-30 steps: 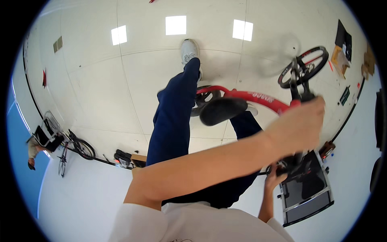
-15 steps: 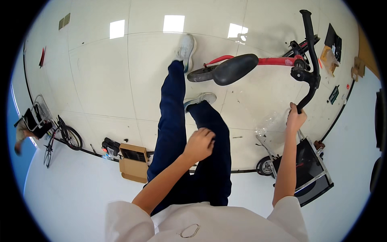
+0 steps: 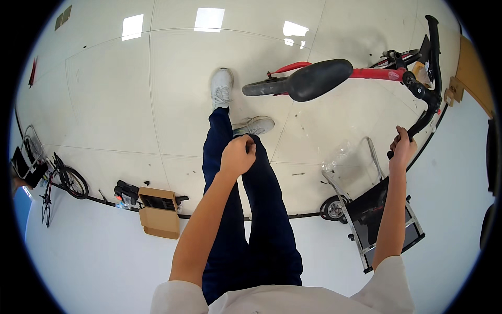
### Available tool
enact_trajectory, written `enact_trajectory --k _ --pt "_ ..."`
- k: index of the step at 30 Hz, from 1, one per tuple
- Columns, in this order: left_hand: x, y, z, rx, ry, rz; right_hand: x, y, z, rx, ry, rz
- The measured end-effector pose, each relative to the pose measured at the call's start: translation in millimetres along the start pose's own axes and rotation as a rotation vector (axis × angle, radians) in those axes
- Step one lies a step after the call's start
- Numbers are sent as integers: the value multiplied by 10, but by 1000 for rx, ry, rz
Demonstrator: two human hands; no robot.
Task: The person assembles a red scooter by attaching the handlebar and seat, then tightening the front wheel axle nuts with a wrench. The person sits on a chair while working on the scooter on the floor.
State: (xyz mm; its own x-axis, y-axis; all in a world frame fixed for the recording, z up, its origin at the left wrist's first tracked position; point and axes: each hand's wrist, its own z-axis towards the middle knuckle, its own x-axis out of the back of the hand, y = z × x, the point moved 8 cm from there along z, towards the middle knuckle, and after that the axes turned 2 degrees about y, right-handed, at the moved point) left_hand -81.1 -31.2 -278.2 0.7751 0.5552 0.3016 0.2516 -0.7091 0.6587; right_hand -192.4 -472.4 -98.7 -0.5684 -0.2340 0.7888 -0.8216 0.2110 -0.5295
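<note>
Head view: right hand (image 3: pixel 401 149) fingers clamp the handlebar grip (image 3: pixel 418 125); left hand (image 3: pixel 238 155) fisted on knee (image 3: pixel 251 152)

The handlebar grip (image 3: pixel 418 128) that the right hand (image 3: pixel 401 149) closes around looks matt black rubber. Beyond it, the bicycle frame (image 3: pixel 366 73) is glossy red painted metal, and the saddle (image 3: pixel 319 78) smooth black with a dull sheen. The floor (image 3: pixel 130 94) below is glossy pale tile; near the left hand (image 3: pixel 238 154), trousers (image 3: pixel 261 220) of matt navy cloth.
</note>
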Motion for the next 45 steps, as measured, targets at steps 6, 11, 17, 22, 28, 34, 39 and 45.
enact_trajectory --k 6,11,17,22,28,34,39,45 --pt "-244 -67 506 85 -56 86 -98 6 17 -51 -37 57" --pt "-467 55 1177 -18 47 332 65 236 40 -51 0 88" --pt "-748 -67 1733 -177 125 597 181 469 7 -46 -16 152" --pt "-892 -285 1993 -238 161 546 117 363 24 -27 -85 149" --pt "-1085 -243 2100 -277 115 657 -4 324 5 -74 -86 217" --pt "-1173 -155 2098 -342 203 659 -72 461 -54 -149 -37 287" --pt "-1234 -205 2086 -280 173 653 -30 396 -150 -122 -57 256" --pt "-1201 -122 2155 -214 133 629 -211 447 -179 -136 -80 385"
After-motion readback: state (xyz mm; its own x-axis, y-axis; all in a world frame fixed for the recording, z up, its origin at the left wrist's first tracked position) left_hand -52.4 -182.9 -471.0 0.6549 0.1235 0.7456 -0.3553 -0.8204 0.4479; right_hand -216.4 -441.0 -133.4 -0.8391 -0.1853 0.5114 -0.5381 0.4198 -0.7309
